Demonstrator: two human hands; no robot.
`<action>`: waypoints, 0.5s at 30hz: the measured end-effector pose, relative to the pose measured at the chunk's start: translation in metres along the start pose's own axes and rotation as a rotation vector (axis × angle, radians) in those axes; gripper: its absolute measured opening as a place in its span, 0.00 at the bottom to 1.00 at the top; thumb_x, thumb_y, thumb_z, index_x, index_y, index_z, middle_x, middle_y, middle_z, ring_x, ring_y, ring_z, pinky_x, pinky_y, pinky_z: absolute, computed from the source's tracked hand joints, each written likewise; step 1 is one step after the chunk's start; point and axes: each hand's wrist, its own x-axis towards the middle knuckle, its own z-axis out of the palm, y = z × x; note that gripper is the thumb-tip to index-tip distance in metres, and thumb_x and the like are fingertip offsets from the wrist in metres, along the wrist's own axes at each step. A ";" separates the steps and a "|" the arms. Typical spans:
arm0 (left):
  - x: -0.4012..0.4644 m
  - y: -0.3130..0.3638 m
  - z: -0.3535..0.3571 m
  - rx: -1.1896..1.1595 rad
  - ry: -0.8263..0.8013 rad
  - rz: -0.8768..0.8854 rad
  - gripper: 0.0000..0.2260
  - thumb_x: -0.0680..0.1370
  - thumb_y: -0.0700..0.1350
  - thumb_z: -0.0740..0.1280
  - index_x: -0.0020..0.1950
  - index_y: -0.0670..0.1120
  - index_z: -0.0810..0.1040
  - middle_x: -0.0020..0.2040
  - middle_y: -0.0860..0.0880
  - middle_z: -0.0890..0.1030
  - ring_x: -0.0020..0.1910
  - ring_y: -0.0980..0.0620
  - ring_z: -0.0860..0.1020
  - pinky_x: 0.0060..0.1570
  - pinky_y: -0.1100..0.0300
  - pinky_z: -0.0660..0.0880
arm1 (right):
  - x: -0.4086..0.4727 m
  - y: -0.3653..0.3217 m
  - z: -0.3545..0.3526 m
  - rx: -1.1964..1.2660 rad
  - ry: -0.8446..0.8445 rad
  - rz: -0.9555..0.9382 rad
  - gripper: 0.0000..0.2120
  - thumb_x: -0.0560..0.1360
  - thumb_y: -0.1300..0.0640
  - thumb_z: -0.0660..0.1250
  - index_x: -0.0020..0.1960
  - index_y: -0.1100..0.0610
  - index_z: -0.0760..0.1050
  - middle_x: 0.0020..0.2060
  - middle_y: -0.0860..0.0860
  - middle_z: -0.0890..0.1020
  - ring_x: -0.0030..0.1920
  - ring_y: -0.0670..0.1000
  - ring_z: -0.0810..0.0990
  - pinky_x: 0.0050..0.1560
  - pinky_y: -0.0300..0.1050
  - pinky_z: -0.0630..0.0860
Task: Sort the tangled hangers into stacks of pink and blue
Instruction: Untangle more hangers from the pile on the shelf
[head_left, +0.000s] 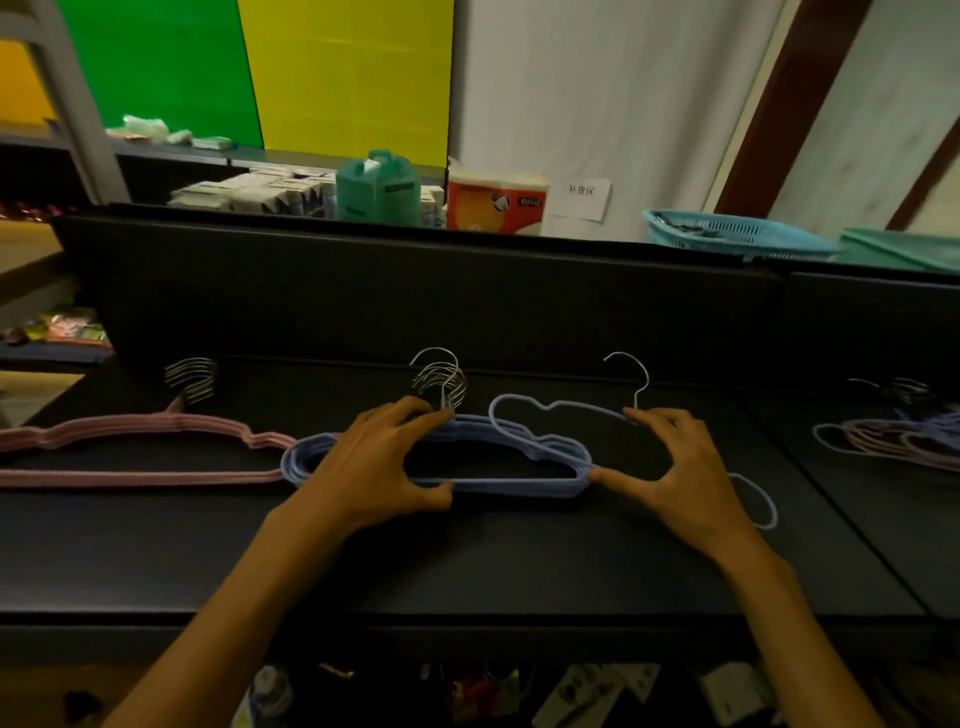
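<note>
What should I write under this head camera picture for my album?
Both hands, left and right, line up blue hangers beside a pink stack.

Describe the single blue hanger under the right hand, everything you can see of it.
The loose blue hanger is thin wire in a pale blue, fuzzy-looking coating, with a bare metal hook pointing away. It lies flat on the black table, its left shoulder overlapping the blue stack. The right hand holds it below the hook.

A shop: black shelves (467, 545) stocked with boxed goods (249, 195) and snack packets (67, 327).
</note>
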 end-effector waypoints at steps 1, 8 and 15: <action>0.002 0.002 0.000 0.019 -0.003 0.006 0.38 0.69 0.65 0.68 0.75 0.59 0.56 0.71 0.54 0.61 0.68 0.54 0.62 0.68 0.56 0.60 | 0.000 0.001 0.000 0.000 0.002 -0.002 0.40 0.60 0.36 0.73 0.68 0.49 0.69 0.62 0.49 0.69 0.63 0.47 0.65 0.59 0.40 0.63; 0.004 0.004 0.001 0.061 -0.054 -0.045 0.37 0.70 0.66 0.66 0.75 0.58 0.56 0.70 0.54 0.64 0.68 0.54 0.63 0.69 0.54 0.58 | -0.005 0.004 -0.001 -0.011 -0.018 -0.002 0.41 0.59 0.36 0.73 0.68 0.49 0.68 0.63 0.49 0.68 0.64 0.47 0.64 0.60 0.41 0.64; -0.012 0.012 -0.010 0.157 -0.061 -0.110 0.36 0.72 0.64 0.65 0.76 0.57 0.54 0.75 0.52 0.59 0.73 0.52 0.58 0.72 0.50 0.53 | -0.005 -0.001 0.000 -0.016 -0.035 -0.022 0.41 0.60 0.36 0.74 0.69 0.48 0.67 0.63 0.49 0.66 0.64 0.48 0.64 0.61 0.43 0.64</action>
